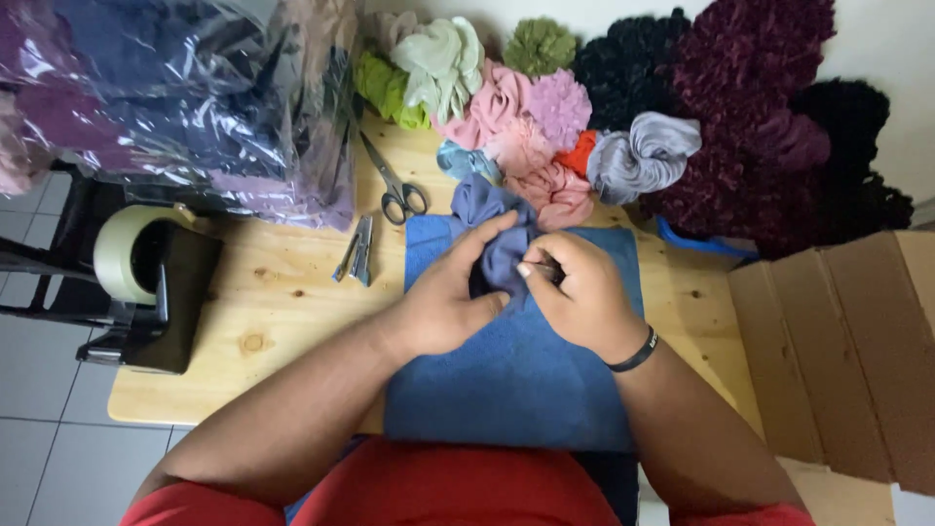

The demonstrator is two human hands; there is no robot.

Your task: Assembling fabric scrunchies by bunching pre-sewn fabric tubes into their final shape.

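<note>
My left hand pinches a bunched slate-blue fabric scrunchie from the left, fingers wrapped around its gathered middle. My right hand grips the same scrunchie from the right and holds a thin dark needle-like tool against the fabric. Both hands work over a blue cloth mat spread on a light wooden table. A black band sits on my right wrist.
Scissors and metal clips lie left of the mat. A tape dispenser stands at the left edge. Several coloured scrunchies pile at the back, plastic bags of fabric far left, a cardboard box right.
</note>
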